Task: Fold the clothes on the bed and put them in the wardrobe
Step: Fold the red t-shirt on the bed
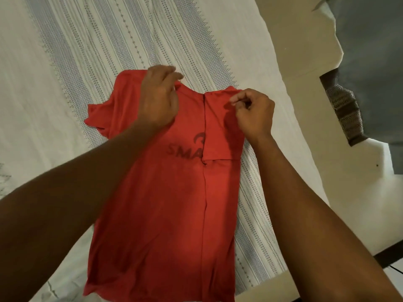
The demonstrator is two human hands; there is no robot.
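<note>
Left fingers [170,71] press one red T-shirt [163,203] flat; right fingers [239,97] pinch its shoulder.

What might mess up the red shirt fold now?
The right hand only pinches the folded side of the red shirt; letting go carelessly may let that flap flop open. The sleeve beyond the left hand is not folded yet and looks bunched, so it might crease inside.
</note>
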